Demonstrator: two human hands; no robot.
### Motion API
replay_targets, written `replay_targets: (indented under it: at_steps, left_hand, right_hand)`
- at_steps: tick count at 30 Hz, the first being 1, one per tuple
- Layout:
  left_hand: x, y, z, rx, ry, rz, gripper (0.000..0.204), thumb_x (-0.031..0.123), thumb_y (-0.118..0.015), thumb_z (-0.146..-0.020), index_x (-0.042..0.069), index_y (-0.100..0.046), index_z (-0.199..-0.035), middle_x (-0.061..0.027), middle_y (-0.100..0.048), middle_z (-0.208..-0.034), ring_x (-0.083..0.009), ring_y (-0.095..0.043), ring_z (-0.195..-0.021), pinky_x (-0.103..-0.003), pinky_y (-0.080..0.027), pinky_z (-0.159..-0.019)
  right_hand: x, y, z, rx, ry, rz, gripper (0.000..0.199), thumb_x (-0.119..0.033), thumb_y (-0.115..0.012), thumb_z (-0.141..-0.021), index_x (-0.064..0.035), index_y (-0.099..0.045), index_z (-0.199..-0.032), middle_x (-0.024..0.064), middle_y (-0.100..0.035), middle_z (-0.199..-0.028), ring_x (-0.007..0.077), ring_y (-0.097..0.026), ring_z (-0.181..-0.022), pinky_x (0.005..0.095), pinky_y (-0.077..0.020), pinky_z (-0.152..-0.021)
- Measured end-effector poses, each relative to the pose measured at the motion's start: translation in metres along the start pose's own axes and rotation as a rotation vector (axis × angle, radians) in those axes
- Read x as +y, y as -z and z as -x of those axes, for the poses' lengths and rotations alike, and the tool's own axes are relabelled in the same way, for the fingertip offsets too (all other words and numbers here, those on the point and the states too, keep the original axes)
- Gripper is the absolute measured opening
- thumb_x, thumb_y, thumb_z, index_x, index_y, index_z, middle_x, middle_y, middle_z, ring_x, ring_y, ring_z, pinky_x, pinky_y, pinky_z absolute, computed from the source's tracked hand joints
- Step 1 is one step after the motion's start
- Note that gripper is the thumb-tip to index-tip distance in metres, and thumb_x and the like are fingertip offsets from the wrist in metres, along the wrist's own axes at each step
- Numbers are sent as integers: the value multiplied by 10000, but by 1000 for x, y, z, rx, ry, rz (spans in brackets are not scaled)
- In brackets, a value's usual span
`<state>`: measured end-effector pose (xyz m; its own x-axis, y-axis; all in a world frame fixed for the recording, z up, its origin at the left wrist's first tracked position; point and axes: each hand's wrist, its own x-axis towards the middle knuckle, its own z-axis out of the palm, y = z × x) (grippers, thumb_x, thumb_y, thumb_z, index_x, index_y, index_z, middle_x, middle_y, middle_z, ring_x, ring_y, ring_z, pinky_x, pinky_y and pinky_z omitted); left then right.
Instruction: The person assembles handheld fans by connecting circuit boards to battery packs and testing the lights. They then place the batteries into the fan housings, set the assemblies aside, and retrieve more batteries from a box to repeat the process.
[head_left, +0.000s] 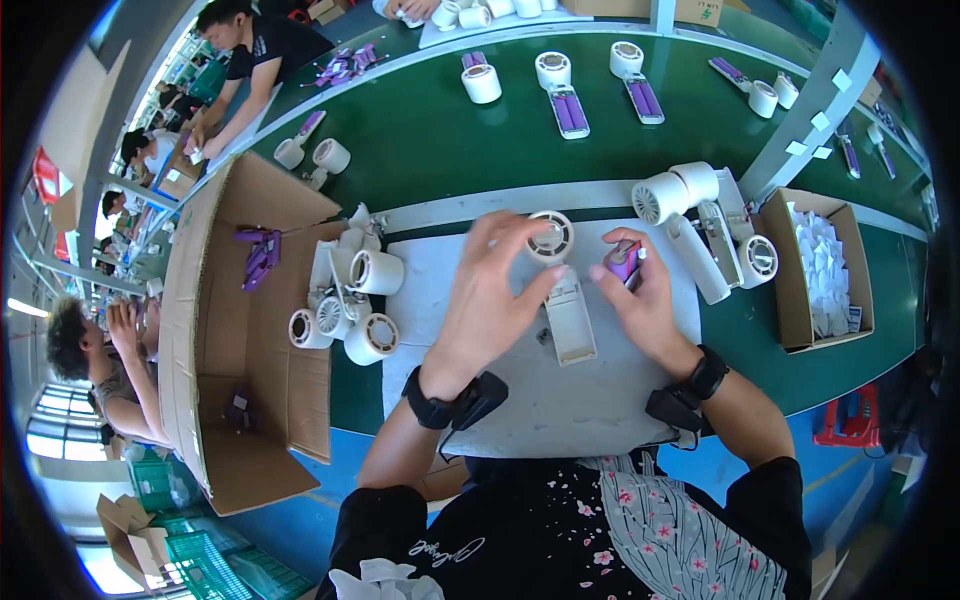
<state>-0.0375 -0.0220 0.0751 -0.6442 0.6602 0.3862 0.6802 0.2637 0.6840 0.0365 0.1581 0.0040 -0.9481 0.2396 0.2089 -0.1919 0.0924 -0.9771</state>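
Purple cylindrical piece pinched, right hand; left hand half-open, contact unclear — white plastic housing cavity-up, likely for access.

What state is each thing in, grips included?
Left grip: open, thumb and fingers apart, blurred
Right grip: closed on purple piece
Purple piece: held
White casing: open, hollow side up, on mat
Large carton: open, purple parts inside
Small carton: open, holding white pieces
Far-side fan: purple cells exposed

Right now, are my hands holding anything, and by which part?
Your right hand holds a purple piece between thumb and fingers, which end unclear; whether the blurred left hand grips the white housing can't be told.
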Motion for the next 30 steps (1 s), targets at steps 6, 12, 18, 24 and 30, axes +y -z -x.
replay_targets:
  at_steps: [6,12,18,24,30]
  left_hand:
    - [-32,-7,25,-134,307,102,526,0,-756,-747,71,-535,-1219,-99,-637,-1050,-206,-636,-917,-301,-498,-835]
    - [-55,-13,34,-122,363,413,400,-43,-742,-737,47,-595,-1097,-71,-660,-965,-199,-651,-863,-293,-518,-787]
    - [-50,-5,37,-212,242,295,232,-65,-723,-736,16,-649,-941,-80,-661,-941,-199,-657,-854,-298,-532,-765]
    - [-50,-7,37,-162,217,390,194,-38,-690,-758,25,-650,-937,-115,-647,-898,-278,-658,-818,-337,-535,-742]
    - [-54,-5,39,-201,242,386,186,-51,-673,-751,26,-661,-920,-119,-644,-893,-299,-652,-809,-348,-528,-726]
  right_hand:
    - [-8,0,-2,-58,-203,255,231,-29,-718,-795,-54,-501,-871,42,-601,-855,102,-558,-732,235,-441,-636]
    - [-1,-14,-7,-216,366,340,321,50,-740,-696,-77,-472,-816,77,-648,-879,229,-564,-751,304,-472,-654]
    - [1,-19,-8,-331,413,431,327,50,-747,-671,-81,-490,-825,55,-675,-906,269,-550,-775,337,-478,-665]
    - [3,-19,-8,-356,347,488,309,26,-768,-660,-96,-531,-817,33,-661,-849,261,-528,-777,330,-463,-672]
    - [-2,-18,-7,-412,290,538,283,24,-770,-655,-99,-553,-788,21,-646,-808,255,-518,-766,326,-456,-681]
